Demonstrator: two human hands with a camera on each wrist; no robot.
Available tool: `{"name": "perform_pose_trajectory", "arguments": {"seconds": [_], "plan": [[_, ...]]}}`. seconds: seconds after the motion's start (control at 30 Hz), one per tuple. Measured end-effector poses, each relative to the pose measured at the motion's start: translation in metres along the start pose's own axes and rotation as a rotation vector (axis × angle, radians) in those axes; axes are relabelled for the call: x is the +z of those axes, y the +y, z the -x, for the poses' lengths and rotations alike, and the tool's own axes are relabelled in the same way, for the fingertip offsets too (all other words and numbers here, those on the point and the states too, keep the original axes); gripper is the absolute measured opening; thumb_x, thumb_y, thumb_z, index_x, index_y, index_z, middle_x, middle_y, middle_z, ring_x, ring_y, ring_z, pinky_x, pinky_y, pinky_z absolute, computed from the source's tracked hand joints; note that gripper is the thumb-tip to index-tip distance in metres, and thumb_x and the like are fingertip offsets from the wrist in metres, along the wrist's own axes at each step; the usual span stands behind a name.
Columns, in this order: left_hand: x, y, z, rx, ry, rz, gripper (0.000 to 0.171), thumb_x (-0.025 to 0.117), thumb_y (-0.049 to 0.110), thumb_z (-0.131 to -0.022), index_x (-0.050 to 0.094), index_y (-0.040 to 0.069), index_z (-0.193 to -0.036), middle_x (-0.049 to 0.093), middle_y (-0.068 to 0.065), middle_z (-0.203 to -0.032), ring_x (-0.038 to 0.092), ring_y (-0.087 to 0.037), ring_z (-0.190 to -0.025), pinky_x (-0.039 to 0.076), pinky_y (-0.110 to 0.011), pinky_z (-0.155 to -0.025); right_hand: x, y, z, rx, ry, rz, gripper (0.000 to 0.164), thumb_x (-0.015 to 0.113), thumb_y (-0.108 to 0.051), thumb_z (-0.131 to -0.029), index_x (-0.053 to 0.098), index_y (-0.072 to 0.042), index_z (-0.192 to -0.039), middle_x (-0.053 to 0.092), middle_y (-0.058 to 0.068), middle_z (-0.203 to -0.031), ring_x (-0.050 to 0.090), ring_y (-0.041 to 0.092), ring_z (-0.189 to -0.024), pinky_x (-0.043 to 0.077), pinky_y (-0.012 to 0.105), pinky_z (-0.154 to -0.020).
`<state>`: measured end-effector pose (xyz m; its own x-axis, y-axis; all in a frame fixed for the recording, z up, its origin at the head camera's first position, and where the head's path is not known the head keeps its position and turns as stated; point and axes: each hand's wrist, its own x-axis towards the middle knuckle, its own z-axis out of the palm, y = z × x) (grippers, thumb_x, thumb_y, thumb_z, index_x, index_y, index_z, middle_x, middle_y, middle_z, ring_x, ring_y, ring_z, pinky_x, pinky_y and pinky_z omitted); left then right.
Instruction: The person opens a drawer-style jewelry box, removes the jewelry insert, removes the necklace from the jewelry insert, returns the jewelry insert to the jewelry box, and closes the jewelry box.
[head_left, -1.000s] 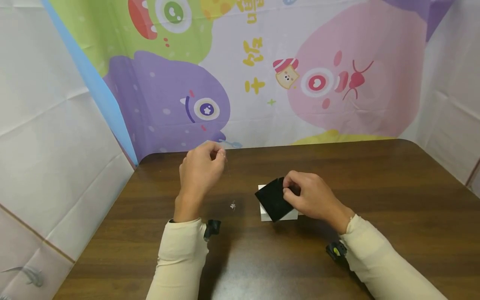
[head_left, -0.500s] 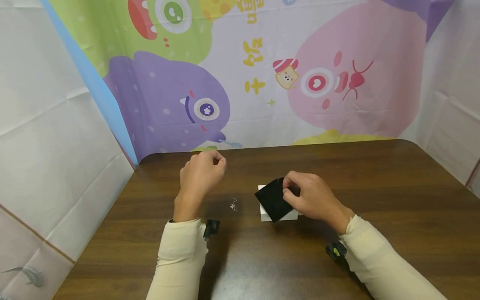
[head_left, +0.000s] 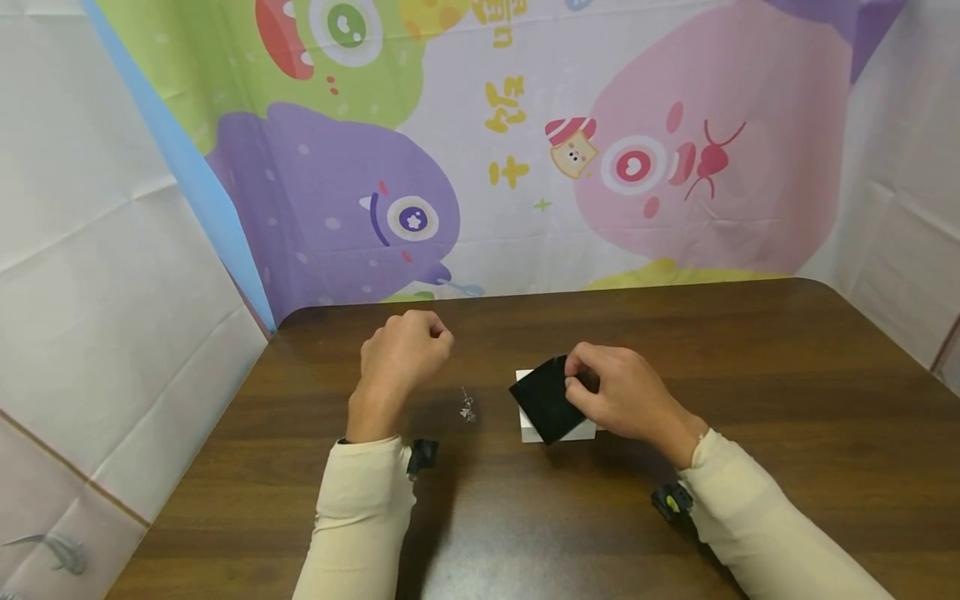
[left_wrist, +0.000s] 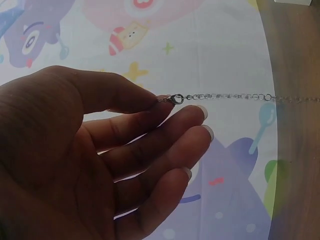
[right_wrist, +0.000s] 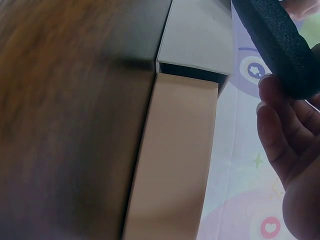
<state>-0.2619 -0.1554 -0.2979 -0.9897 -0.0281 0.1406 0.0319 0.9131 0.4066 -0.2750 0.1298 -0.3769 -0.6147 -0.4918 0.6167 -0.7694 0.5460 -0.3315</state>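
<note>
My left hand [head_left: 400,357] is raised over the table and pinches the end of a fine silver chain between thumb and fingertip. In the left wrist view, the clasp [left_wrist: 177,99] sits at the fingertips and the chain [left_wrist: 225,96] runs off taut. A small silver charm cluster [head_left: 467,409] shows below that hand; whether it hangs or touches the table, I cannot tell. My right hand [head_left: 628,392] grips a corner of a square black foam pad [head_left: 549,404], tilted over a white box [head_left: 558,434]. The pad's thick edge [right_wrist: 277,47] shows in the right wrist view.
Beside the white box's open end [right_wrist: 192,72] lies a tan box part [right_wrist: 172,155] in the right wrist view. Everything is on a dark wooden table [head_left: 517,517]. A cartoon cloth [head_left: 517,233] hangs behind the table's far edge, with pale walls at both sides.
My left hand has come down slightly, and a short squiggle of chain above the charm cluster has become visible. The right hand and black foam pad have stayed in place.
</note>
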Motion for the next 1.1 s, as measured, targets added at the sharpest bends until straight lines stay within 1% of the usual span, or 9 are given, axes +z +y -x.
{"name": "perform_pose_trajectory", "arguments": {"seconds": [0.13, 0.3, 0.57, 0.77, 0.87, 1.0, 1.1], "plan": [[0.0006, -0.0008, 0.0001, 0.007, -0.011, 0.005, 0.019, 0.052, 0.019, -0.091, 0.068, 0.021, -0.080, 0.062, 0.003, -0.074, 0.058, -0.022, -0.070, 0.045, -0.043, -0.064, 0.0004, 0.0007, -0.0001, -0.004, 0.003, -0.002, 0.010, 0.066, -0.010, -0.082, 0.059, -0.016, -0.086, 0.058, -0.009, -0.072, 0.050, 0.006, -0.060, 0.045, 0.027, -0.055], [0.0011, -0.0009, -0.0001, 0.007, -0.031, 0.008, 0.019, 0.052, 0.021, -0.092, 0.070, 0.021, -0.087, 0.064, 0.003, -0.080, 0.060, -0.022, -0.074, 0.046, -0.045, -0.069, 0.0006, 0.0009, 0.0001, -0.006, 0.001, -0.006, 0.010, 0.066, -0.010, -0.082, 0.059, -0.016, -0.086, 0.058, -0.008, -0.072, 0.050, 0.006, -0.060, 0.045, 0.027, -0.055], [0.0027, -0.0021, -0.0018, 0.001, -0.052, 0.003, 0.020, 0.050, 0.023, -0.094, 0.070, 0.022, -0.090, 0.065, 0.003, -0.083, 0.061, -0.022, -0.077, 0.046, -0.046, -0.072, 0.0008, 0.0010, 0.0006, -0.001, -0.004, -0.008, 0.009, 0.066, -0.010, -0.082, 0.060, -0.015, -0.085, 0.058, -0.008, -0.072, 0.050, 0.006, -0.060, 0.045, 0.028, -0.055], [0.0033, -0.0036, -0.0031, 0.004, -0.102, -0.019, 0.020, 0.051, 0.027, -0.095, 0.071, 0.022, -0.094, 0.066, 0.004, -0.089, 0.061, -0.023, -0.081, 0.047, -0.048, -0.075, 0.0009, 0.0006, 0.0005, 0.000, -0.006, -0.008, 0.009, 0.066, -0.010, -0.083, 0.059, -0.016, -0.086, 0.058, -0.009, -0.072, 0.050, 0.006, -0.060, 0.045, 0.028, -0.055], [0.0033, -0.0039, -0.0033, 0.014, -0.132, -0.031, 0.020, 0.052, 0.028, -0.095, 0.070, 0.020, -0.092, 0.065, 0.002, -0.087, 0.059, -0.023, -0.079, 0.046, -0.046, -0.071, 0.0009, 0.0004, 0.0003, -0.001, -0.008, -0.008, 0.009, 0.066, -0.010, -0.083, 0.060, -0.016, -0.086, 0.058, -0.008, -0.073, 0.050, 0.006, -0.061, 0.045, 0.028, -0.056], [0.0041, -0.0041, -0.0028, 0.034, -0.167, -0.055, 0.021, 0.051, 0.027, -0.094, 0.065, 0.018, -0.082, 0.058, 0.000, -0.077, 0.055, -0.023, -0.073, 0.042, -0.042, -0.065, 0.0008, 0.0003, 0.0002, -0.002, -0.010, -0.002, 0.008, 0.066, -0.010, -0.083, 0.060, -0.016, -0.086, 0.058, -0.008, -0.073, 0.050, 0.006, -0.061, 0.045, 0.028, -0.056], [0.0054, -0.0046, -0.0024, 0.051, -0.200, -0.066, 0.022, 0.050, 0.026, -0.094, 0.062, 0.017, -0.077, 0.054, 0.000, -0.073, 0.053, -0.023, -0.072, 0.041, -0.042, -0.064, 0.0007, 0.0002, 0.0003, -0.001, -0.013, 0.006, 0.009, 0.066, -0.011, -0.083, 0.059, -0.016, -0.086, 0.058, -0.008, -0.073, 0.050, 0.006, -0.061, 0.045, 0.028, -0.056]]}}
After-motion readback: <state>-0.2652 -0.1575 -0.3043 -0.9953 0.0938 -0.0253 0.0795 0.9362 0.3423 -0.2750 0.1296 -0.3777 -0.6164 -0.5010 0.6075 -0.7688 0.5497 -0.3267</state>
